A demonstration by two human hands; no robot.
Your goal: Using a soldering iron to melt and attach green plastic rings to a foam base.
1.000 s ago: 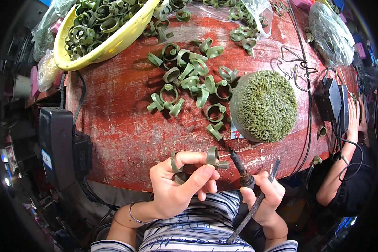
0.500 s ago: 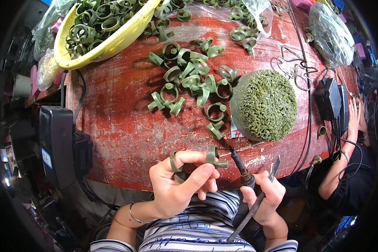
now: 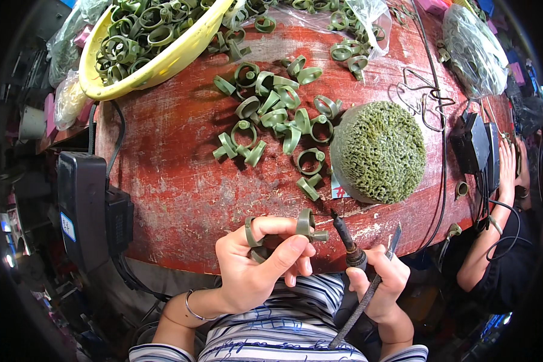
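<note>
My left hand (image 3: 256,268) pinches a green ring (image 3: 305,222) with a short stem between thumb and fingers. Another green ring (image 3: 250,232) sits around a finger of the same hand, with more green beneath it partly hidden. In my right hand (image 3: 387,282) is a soldering iron (image 3: 345,236), its dark tip pointing up and left, close to the ring but apart from it. That hand also grips a thin knife (image 3: 361,311) with a wrapped grey handle, its blade tip pointing up. Beyond my hands, several loose green rings (image 3: 274,117) lie on the red worn table (image 3: 175,199).
A yellow basket (image 3: 163,75) full of green rings stands at the far left. A round green porous block (image 3: 380,151) sits right of the loose rings. Black power boxes (image 3: 81,211) flank the left edge. Cables, plastic bags (image 3: 473,54) and a co-worker's arm (image 3: 495,211) are at right.
</note>
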